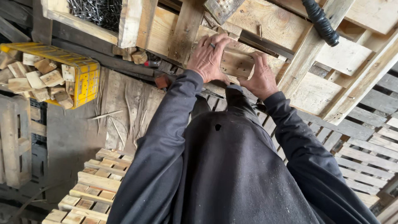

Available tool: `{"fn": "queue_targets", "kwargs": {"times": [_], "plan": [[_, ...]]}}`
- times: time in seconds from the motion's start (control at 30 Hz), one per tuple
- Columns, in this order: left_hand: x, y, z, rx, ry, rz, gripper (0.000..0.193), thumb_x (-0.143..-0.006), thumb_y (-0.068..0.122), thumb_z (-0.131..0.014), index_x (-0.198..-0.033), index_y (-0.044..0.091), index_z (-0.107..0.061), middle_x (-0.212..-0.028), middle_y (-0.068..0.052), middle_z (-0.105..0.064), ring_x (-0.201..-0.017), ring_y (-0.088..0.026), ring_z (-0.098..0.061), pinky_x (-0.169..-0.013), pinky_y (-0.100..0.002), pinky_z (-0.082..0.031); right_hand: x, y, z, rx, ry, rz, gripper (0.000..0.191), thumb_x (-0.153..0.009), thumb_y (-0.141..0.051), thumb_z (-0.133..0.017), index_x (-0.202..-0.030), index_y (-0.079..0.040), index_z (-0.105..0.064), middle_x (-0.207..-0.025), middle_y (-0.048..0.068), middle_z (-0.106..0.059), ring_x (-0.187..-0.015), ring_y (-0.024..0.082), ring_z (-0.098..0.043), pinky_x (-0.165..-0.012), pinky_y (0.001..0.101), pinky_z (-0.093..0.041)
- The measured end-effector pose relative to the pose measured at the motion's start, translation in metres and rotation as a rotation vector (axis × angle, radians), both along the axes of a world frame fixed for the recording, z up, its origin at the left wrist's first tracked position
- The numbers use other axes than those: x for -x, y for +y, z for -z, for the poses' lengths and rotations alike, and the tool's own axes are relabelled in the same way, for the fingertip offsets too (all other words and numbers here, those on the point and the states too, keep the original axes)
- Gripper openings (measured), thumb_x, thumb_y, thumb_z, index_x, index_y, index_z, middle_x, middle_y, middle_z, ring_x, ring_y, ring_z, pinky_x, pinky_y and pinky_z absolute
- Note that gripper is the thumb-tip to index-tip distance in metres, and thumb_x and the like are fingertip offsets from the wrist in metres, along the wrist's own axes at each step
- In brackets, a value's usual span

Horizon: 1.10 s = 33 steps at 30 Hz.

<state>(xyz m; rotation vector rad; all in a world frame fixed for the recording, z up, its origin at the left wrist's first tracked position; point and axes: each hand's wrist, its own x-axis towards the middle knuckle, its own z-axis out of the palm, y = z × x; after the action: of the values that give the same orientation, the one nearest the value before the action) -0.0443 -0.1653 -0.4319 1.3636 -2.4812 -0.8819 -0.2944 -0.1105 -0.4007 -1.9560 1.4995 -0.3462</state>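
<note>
I look steeply down my dark jacket at both arms stretched forward. My left hand, with a ring on one finger, lies over the left end of a short wooden block. My right hand clasps the block's right end. The block rests on the boards of a wooden pallet on the workbench. Both hands grip the same block, which sits between two crossing pallet slats.
A yellow crate full of wooden blocks stands at the left. A black hose hangs at the top right. Stacked pallets lie at the lower left and lower right. A box of nails shows at the top left.
</note>
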Motion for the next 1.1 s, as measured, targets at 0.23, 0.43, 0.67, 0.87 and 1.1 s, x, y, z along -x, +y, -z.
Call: {"fn": "queue_targets", "kwargs": {"times": [0.23,0.43,0.67,0.87,1.1], "plan": [[0.0,0.009,0.024,0.204,0.313,-0.348,0.038,-0.11,0.034,-0.054,-0.136,0.008,-0.046,-0.146,-0.018,-0.05,-0.142,-0.033,-0.051,-0.129,-0.044,-0.032,0.031,0.031,0.004,0.201,0.13,-0.155,0.07,-0.086,-0.009,-0.093,-0.134,-0.008,-0.043,-0.14,0.021,-0.039,-0.122,0.04,-0.054,-0.1,0.0483,-0.054],[0.006,0.01,0.018,0.172,-0.059,-0.515,0.019,-0.095,0.019,-0.057,-0.112,0.012,-0.055,-0.088,-0.012,-0.069,-0.11,-0.03,-0.061,-0.116,-0.058,-0.03,0.004,0.004,0.013,-0.064,-0.054,0.037,0.102,-0.063,0.0,-0.09,-0.146,0.0,-0.032,-0.136,0.029,-0.032,-0.123,0.045,-0.052,-0.105,0.0478,-0.054],[0.005,0.01,0.008,0.21,0.024,-0.467,0.026,-0.094,0.016,-0.059,-0.119,0.01,-0.053,-0.089,-0.013,-0.07,-0.101,-0.03,-0.06,-0.105,-0.05,-0.039,-0.026,0.0,0.01,-0.024,-0.119,-0.032,0.102,-0.065,0.009,-0.085,-0.15,-0.006,-0.031,-0.14,0.022,-0.034,-0.132,0.045,-0.048,-0.112,0.0474,-0.052],[0.002,0.009,0.007,0.181,0.028,-0.441,0.028,-0.094,0.016,-0.06,-0.12,0.008,-0.053,-0.092,-0.014,-0.07,-0.106,-0.031,-0.06,-0.108,-0.051,-0.038,-0.014,0.004,0.017,0.01,-0.068,-0.018,0.097,-0.065,0.017,-0.071,-0.15,-0.007,-0.032,-0.141,0.023,-0.034,-0.136,0.044,-0.047,-0.119,0.0457,-0.05],[0.003,0.012,-0.001,0.225,0.033,-0.445,0.031,-0.094,0.016,-0.061,-0.124,0.007,-0.057,-0.107,-0.014,-0.069,-0.112,-0.033,-0.058,-0.105,-0.051,-0.038,-0.024,-0.003,0.021,0.029,-0.119,-0.023,0.092,-0.072,0.007,-0.082,-0.148,-0.004,-0.031,-0.136,0.025,-0.034,-0.132,0.047,-0.046,-0.114,0.0514,-0.05]]}}
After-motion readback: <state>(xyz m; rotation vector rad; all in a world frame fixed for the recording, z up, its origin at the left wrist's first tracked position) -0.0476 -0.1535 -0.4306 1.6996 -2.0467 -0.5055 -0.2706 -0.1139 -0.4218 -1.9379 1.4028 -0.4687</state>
